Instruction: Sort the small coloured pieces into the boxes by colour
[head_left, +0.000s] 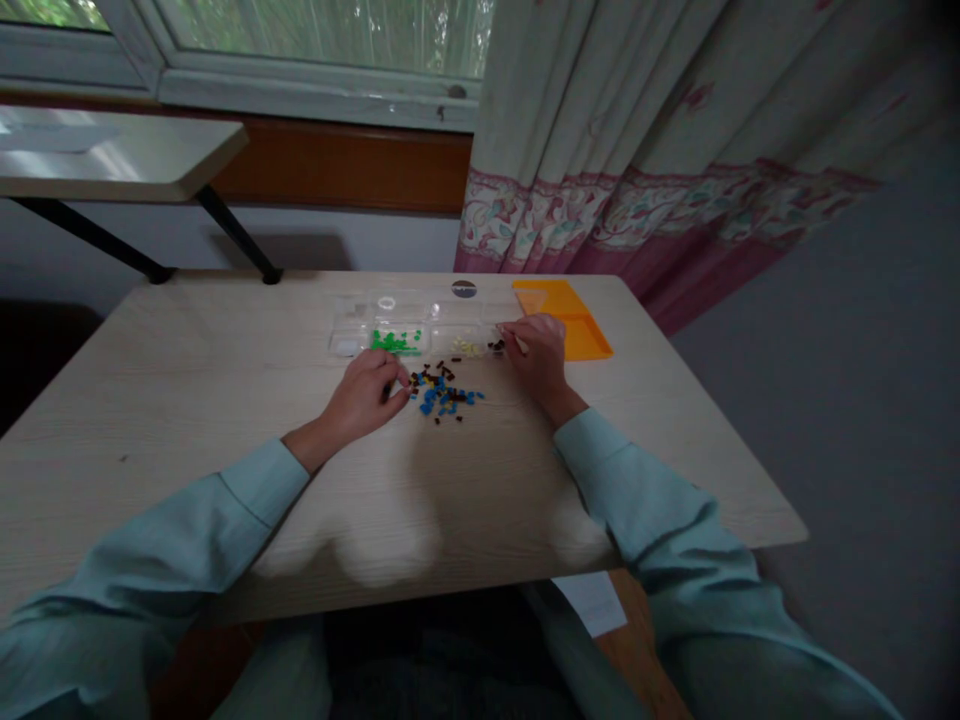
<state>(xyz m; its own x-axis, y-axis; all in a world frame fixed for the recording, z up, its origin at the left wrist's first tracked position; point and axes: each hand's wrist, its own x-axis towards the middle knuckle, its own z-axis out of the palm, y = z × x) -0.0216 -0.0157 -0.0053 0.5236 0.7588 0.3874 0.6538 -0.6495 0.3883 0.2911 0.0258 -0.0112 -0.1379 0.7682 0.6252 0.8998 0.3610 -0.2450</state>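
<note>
A loose pile of tiny blue, dark brown and a few yellow building bricks (442, 392) lies on the table. My left hand (367, 393) rests at the pile's left edge, its thumb and fingers curled together; anything between the tips is too small to make out. Behind the pile stands a clear compartment box (430, 340). Green pieces (395, 342) fill one front compartment, pale yellow pieces (466, 347) another, and dark brown pieces (496, 346) the one on the right. My right hand (540, 358) is over that right compartment, fingers pinched; what they hold is hidden.
An orange tray (589, 337) lies at the back right, partly behind my right hand. A dark round disc (464, 289) is by the box's back edge. A raised white shelf (120, 155) stands at the back left; a curtain (600, 150) hangs behind the table (487, 500).
</note>
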